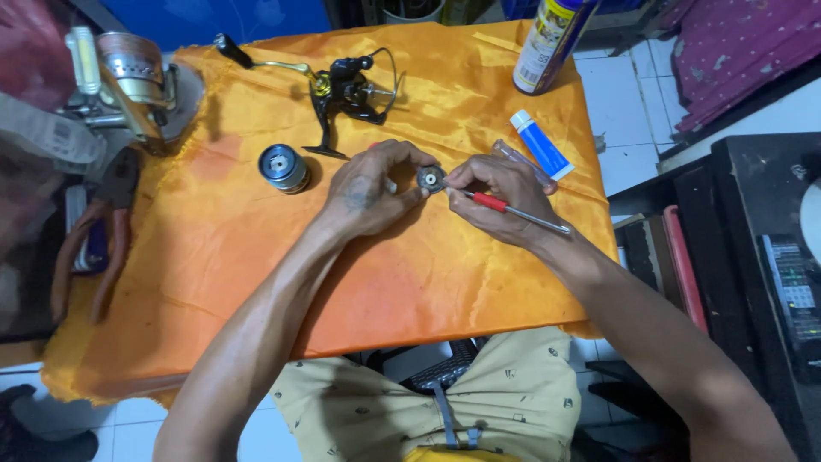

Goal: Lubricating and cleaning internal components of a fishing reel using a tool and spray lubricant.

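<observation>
1. Far left there's one metal spinning reel [128,81], silvery and gold, sitting at the corner of the surface [256,257], which is covered in a shiny orange satin cloth with wrinkles all over.
2. Just below that, one pair of pliers [111,214] with reddish-brown handles hangs off the left edge.
3. One loose spool [283,167], round, metallic, blue-ish top, stands alone on the cloth.
4. Behind it, one black reel body [346,94] with gold trim and a long crank handle, well apart from the hands.
5. Left hand [368,192]: fingers pinched together on one small round gear-like part [431,178], dark metal with a pale centre, held just above the cloth mid-surface.
6. Right hand [500,197]: fingertips touch the same part from the other side, and the rest of the fingers are clamped around one screwdriver [513,210] with a red handle and thin steel shaft pointing right.
7. One clear slim plastic tube thing [522,161] peeks out behind the right hand, can't tell what exactly.
8. One blue squeeze tube [540,144] with a white cap.
9. One spray can [552,43], cylindrical, at the back right edge.
</observation>
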